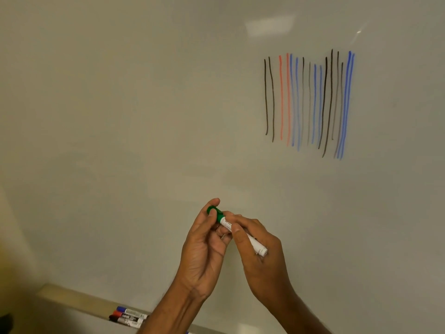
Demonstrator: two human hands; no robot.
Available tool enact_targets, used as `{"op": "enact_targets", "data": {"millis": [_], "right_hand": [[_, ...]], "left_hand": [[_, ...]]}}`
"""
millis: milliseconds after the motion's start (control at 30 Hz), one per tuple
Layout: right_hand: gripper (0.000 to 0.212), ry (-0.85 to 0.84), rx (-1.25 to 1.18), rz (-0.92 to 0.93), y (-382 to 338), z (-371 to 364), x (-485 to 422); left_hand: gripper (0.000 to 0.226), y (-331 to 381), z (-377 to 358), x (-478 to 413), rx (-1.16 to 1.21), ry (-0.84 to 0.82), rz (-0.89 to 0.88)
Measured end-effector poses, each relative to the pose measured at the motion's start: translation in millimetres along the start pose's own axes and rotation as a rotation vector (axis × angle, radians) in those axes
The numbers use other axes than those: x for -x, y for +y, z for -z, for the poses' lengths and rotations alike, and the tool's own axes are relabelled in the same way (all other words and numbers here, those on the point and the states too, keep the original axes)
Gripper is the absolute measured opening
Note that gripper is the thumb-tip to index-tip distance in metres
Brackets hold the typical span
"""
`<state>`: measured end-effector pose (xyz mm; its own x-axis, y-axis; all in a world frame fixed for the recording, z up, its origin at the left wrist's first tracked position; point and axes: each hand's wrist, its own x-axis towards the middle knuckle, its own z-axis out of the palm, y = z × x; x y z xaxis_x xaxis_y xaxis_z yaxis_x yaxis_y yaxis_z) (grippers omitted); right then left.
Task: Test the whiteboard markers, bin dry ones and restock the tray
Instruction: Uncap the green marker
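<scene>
A green whiteboard marker (255, 244) with a white barrel is held between both hands in front of the whiteboard (120, 104). My left hand (204, 249) pinches its green cap (215, 211) with thumb and fingers. My right hand (262, 259) grips the barrel just below the cap. The cap sits on the marker. Several black, red and blue test strokes (310, 102) stand on the board at the upper right. On the tray (72, 297) below lie a blue-capped marker (131, 310), a red-capped one (120, 314) and a black-capped one (125, 320).
The tray ledge runs along the board's bottom edge from lower left toward the centre, partly hidden behind my left forearm. A pale wall strip borders the board at the far left.
</scene>
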<state>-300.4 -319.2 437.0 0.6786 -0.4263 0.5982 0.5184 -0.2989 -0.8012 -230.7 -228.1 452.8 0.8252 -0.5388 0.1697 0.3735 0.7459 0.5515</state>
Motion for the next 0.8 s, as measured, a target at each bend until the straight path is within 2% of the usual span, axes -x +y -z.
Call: {"op": "enact_targets", "data": {"millis": [200, 300, 500, 667, 800], "right_hand": [[0.023, -0.043, -0.057, -0.022, 8, -18, 3], [0.021, -0.089, -0.062, -0.096, 15, -28, 6], [0.017, -0.149, -0.143, -0.205, 36, -49, 27], [0.020, -0.258, -0.010, -0.275, 66, -70, 48], [0.020, -0.359, 0.131, -0.311, 91, -94, 66]], "left_hand": [[0.034, 9, 15, 7, -0.017, 0.040, -0.029], [0.041, 13, 34, 11, -0.077, 0.105, -0.032], [0.039, 27, 79, 26, -0.103, 0.201, -0.052], [0.035, 38, 122, 42, -0.310, 0.278, -0.116], [0.037, 45, 161, 60, -0.443, 0.350, -0.088]]}}
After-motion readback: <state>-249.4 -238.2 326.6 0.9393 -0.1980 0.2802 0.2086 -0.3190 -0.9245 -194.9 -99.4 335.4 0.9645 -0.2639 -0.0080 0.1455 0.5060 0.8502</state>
